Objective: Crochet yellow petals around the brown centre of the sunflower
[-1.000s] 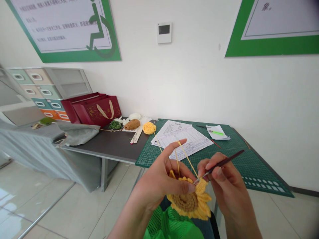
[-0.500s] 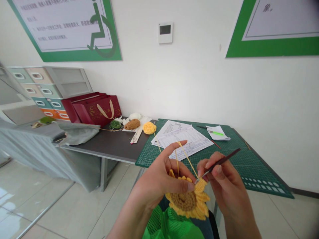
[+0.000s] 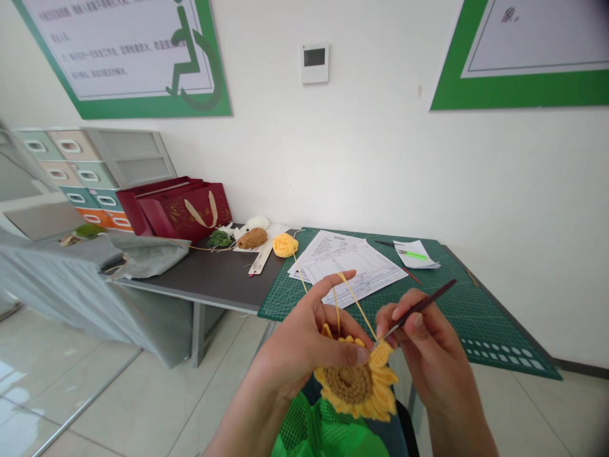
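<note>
My left hand [image 3: 314, 336] pinches a crocheted sunflower [image 3: 349, 384] between thumb and fingers; it has a brown centre and yellow petals. Yellow yarn [image 3: 358, 304] loops over my raised left index finger and runs down to the petal edge. In my right hand [image 3: 428, 343] is a crochet hook [image 3: 423, 306] with a dark handle, gripped like a pen. Its metal tip meets the upper right petal, where the exact stitch is too small to make out. The yarn's other end leads back to a yellow yarn ball [image 3: 285, 245] on the table.
Papers [image 3: 354, 263] and a red pen [image 3: 412, 275] lie on the green cutting mat [image 3: 447, 317]. Left of it sit a brown yarn ball [image 3: 252, 238], green yarn [image 3: 219, 238] and a dark red gift bag [image 3: 185, 206]. Green mesh fabric [image 3: 323, 431] covers my lap.
The sunflower and the hook have shifted very slightly to the left. Both hands keep their hold, and the yarn still loops over my left index finger.
</note>
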The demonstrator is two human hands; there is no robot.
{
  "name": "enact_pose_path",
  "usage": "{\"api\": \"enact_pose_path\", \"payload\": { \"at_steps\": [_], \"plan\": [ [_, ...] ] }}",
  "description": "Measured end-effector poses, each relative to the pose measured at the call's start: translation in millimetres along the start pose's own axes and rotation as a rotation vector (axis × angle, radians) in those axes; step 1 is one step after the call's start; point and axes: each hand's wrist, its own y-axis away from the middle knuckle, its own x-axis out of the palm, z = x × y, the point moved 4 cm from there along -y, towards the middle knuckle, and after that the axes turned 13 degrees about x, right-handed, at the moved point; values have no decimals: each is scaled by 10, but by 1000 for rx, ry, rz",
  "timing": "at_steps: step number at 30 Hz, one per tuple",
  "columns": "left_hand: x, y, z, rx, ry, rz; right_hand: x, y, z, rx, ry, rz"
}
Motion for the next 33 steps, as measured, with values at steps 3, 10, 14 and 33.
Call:
{"api": "enact_pose_path", "payload": {
  "at_steps": [3,10,14,33],
  "plan": [
    [2,-10,8,-3,-7,-8,-14,-18,1,-9,20,21],
    [-9,-36,29,-13,-10,-7,-41,-78,41,-58,102,105],
    [-31,-50,28,-13,-19,-9,-69,-91,87,-111,191,169],
    [13,-106,90,44,163,-130,40,128,113,-887,892,-29]
  ]
}}
